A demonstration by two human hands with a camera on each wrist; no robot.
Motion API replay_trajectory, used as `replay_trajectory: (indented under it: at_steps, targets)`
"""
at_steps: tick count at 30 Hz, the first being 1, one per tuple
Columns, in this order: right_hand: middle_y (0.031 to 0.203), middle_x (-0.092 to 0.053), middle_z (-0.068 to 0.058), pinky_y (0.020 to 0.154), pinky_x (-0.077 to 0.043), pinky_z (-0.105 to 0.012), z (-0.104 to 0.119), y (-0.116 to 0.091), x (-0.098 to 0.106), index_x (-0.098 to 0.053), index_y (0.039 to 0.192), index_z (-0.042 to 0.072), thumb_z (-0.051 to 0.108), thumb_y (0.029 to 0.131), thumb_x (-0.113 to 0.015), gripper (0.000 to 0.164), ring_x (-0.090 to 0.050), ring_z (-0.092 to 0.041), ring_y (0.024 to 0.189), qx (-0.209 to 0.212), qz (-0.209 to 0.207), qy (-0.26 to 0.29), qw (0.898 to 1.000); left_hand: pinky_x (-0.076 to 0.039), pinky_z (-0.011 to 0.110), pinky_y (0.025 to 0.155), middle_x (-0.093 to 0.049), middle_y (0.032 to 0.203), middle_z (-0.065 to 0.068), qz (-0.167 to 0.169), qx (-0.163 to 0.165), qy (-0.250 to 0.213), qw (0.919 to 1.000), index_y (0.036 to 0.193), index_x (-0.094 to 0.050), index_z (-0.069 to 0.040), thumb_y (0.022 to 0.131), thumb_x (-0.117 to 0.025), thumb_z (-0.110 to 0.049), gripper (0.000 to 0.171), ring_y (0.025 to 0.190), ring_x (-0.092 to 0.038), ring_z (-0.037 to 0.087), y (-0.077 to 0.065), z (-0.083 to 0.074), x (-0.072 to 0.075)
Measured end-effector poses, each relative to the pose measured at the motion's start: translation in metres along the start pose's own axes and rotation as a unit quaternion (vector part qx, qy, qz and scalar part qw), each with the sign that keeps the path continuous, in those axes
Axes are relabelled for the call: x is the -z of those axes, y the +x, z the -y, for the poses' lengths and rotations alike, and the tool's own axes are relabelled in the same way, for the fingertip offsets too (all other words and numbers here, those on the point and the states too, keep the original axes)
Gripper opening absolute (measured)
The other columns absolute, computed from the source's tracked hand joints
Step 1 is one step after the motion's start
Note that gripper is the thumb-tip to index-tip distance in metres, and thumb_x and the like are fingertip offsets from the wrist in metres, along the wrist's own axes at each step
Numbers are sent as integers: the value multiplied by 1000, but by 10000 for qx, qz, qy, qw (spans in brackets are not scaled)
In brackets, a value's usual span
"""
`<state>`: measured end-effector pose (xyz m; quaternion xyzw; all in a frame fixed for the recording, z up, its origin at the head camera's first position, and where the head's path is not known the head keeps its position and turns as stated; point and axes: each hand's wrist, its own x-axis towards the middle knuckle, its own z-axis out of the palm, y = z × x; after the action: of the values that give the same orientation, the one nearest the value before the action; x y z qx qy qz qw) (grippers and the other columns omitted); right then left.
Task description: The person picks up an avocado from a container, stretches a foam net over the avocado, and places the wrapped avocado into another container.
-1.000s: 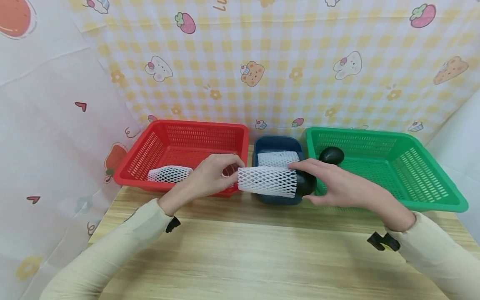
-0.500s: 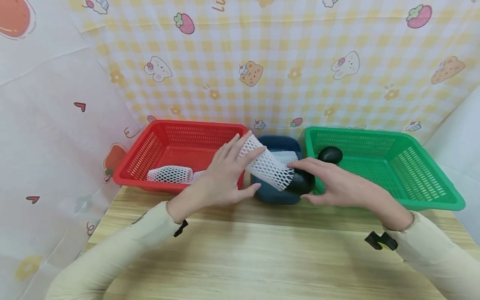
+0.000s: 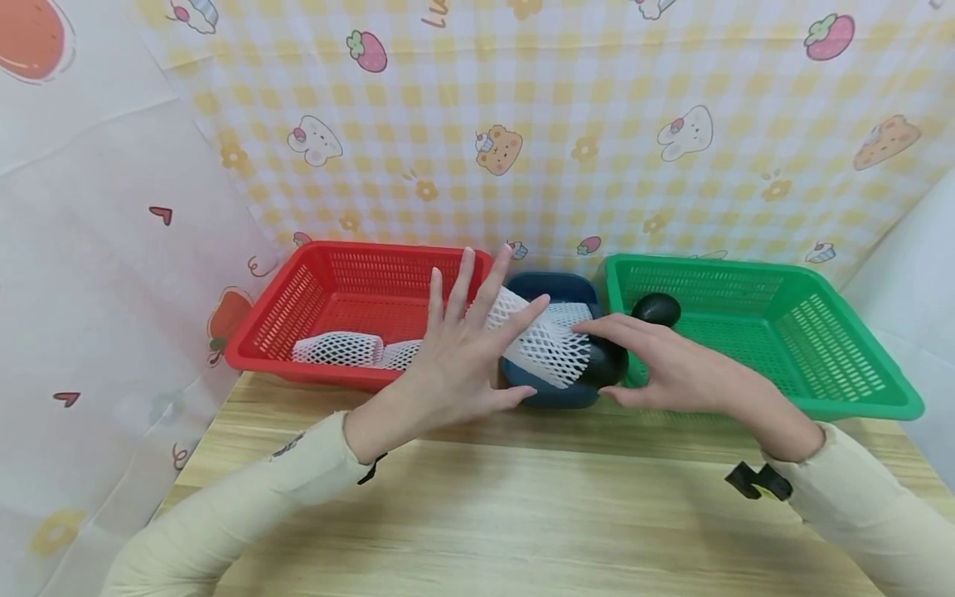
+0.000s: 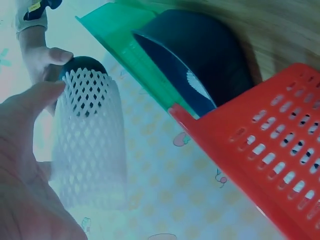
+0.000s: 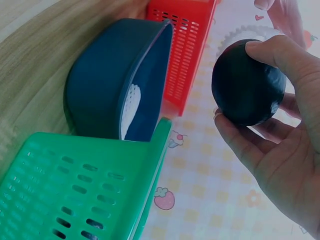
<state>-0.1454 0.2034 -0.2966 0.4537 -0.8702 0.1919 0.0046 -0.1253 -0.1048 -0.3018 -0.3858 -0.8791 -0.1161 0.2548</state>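
In the head view, held up in front of a dark blue plastic bin with round corners (image 3: 555, 400), a shiny black egg-shaped thing (image 3: 608, 363), pinched between the thumb and fingers of the right hand (image 3: 679, 365). Pulled over its left end, a white foam net tube (image 3: 552, 352), full of little diamond holes. Just beside that tube, the left hand (image 3: 462, 356), spread wide, with long straight fingers; hard to tell if touching. Inside the blue bin, more white foam net (image 3: 569, 313). To the left, a red plastic basket (image 3: 403, 274) with rows of slots, and in it two white foam nets (image 3: 338, 348), dark in the holes. To the right, a green plastic basket (image 3: 858, 408) with slots too, and in it a second black egg-shaped thing (image 3: 656, 309). Under it all, a pale wooden table (image 3: 522, 514) with streaky grain; behind, a cloth (image 3: 597, 83) with yellow checks and cartoon pictures. In the left wrist view, a thumb close to the net tube, the tube wide and loose at the near end, the black tip poking out at the far end by the right hand. In the right wrist view, the black thing fat and round, with thumb on top and fingers below. Behind it, the net's zigzag rim and the left hand, pale and blurry.
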Motion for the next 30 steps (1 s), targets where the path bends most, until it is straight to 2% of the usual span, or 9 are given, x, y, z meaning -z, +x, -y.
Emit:
replay_trajectory:
  at_steps: [3, 5, 8, 11, 15, 18, 22, 26, 30]
  targets:
    - [142, -53, -5, 95, -50, -51, -1, -1, 0, -43, 153, 13, 22, 84, -85, 80, -51, -25, 128, 18, -35, 3, 10000, 12, 67, 111, 8, 167, 15, -20, 28, 93, 10000, 151, -50, -19, 73, -83, -58, 93, 150, 14, 39, 1, -2, 1]
    - [142, -53, -5, 95, -50, -51, -1, -1, 0, -44, 153, 13, 22, 84, -86, 81, -50, -25, 128, 33, -59, 13, 10000, 11, 66, 112, 3, 168, 14, 121, 65, 90, 9999, 149, -52, -18, 75, -82, -58, 89, 151, 9, 38, 2, -3, 1]
    - [142, -53, -5, 95, -50, -50, -1, 0, -1, -43, 152, 13, 22, 84, -85, 81, -51, -24, 128, 67, -57, 36, 10000, 8, 62, 115, -15, 167, 13, 500, 94, -73, 9987, 150, -51, -17, 78, -81, -56, 87, 152, -7, 36, 3, -6, -1]
    - [142, -53, -4, 95, -51, -48, 0, 1, -2, -44, 152, 14, 23, 84, -85, 80, -51, -22, 127, 85, -54, 90, 9999, 6, 59, 116, -36, 159, 11, 865, 51, -275, 9959, 150, -49, -17, 81, -80, -54, 85, 146, -29, 33, 3, -10, -6]
    - [142, -53, -2, 91, -52, -43, 2, 3, -3, -44, 152, 15, 23, 85, -84, 79, -54, -17, 121, 83, -35, 314, 9995, -2, 58, 118, -55, 144, 7, 934, -71, -474, 9945, 147, -53, -15, 84, -80, -49, 76, 132, -50, 27, 5, -14, -13]
    - [142, -54, -1, 88, -54, -40, 4, 4, -4, -42, 153, 15, 22, 87, -83, 78, -57, -14, 114, 43, 15, 542, 9985, -20, 52, 117, -61, 137, 5, 792, -152, -596, 9950, 144, -55, -13, 85, -81, -44, 72, 124, -56, 22, 6, -15, -19]
    - [137, -57, -2, 78, -54, -36, 7, 2, -3, -40, 155, 15, 22, 88, -82, 79, -58, -12, 101, -58, 23, 702, 9975, -43, 39, 104, -62, 133, 7, 673, -206, -720, 9949, 142, -56, -11, 85, -82, -42, 70, 117, -59, 20, 8, -16, -23]
    - [134, -59, -2, 77, -55, -34, 8, 0, -3, -41, 154, 14, 21, 88, -82, 78, -61, -12, 101, -160, -129, 822, 9964, -50, 33, 93, -62, 132, 7, 646, -190, -759, 9948, 141, -56, -11, 85, -81, -44, 70, 112, -61, 19, 7, -15, -24]
    - [141, -55, -5, 85, -57, -35, 8, -2, -5, -43, 151, 11, 18, 88, -83, 76, -62, -18, 116, -212, -342, 1204, 9919, -53, 31, 88, -63, 130, 6, 631, -150, -816, 9945, 141, -56, -10, 86, -80, -44, 69, 108, -62, 18, 6, -15, -24]
